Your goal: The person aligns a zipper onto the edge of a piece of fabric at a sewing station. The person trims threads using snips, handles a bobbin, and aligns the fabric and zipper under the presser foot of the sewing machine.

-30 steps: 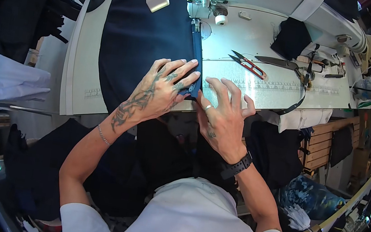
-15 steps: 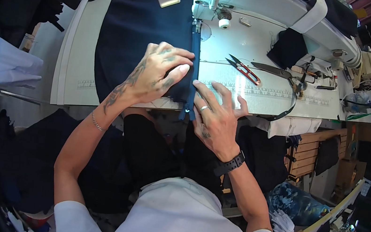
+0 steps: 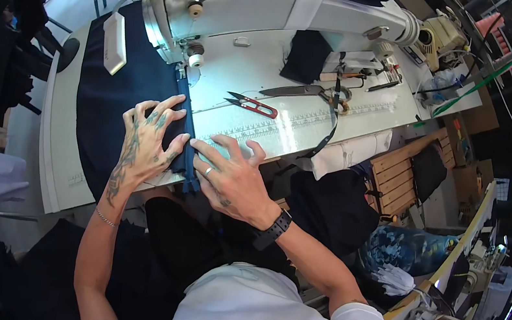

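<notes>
A dark navy fabric panel (image 3: pixel 108 96) lies under the sewing machine's needle area (image 3: pixel 180 71). Along its right edge runs a blue zipper (image 3: pixel 188 111), whose lower end hangs at the table's front edge. My left hand (image 3: pixel 149 135) rests on the fabric, fingers spread, its index fingertip and thumb tip touching the zipper's left side. On the zipper's right side is my right hand (image 3: pixel 233 183), its index fingertip against the tape and the other visible fingers apart and raised. The right thumb is hidden. Red-handled thread snips (image 3: pixel 254 105) lie right of the zipper.
The white sewing machine (image 3: pixel 238 4) spans the table's back. Large scissors (image 3: pixel 301 92), a dark fabric piece (image 3: pixel 305 55) and a black strap (image 3: pixel 329 128) lie to the right. A white block (image 3: pixel 114 42) stands over the fabric. A wooden slatted piece (image 3: pixel 394 179) is beyond the front edge.
The camera view has turned, so the table appears tilted and shifted left. The left hand's fingers are spread wider. Both hands stay beside the zipper.
</notes>
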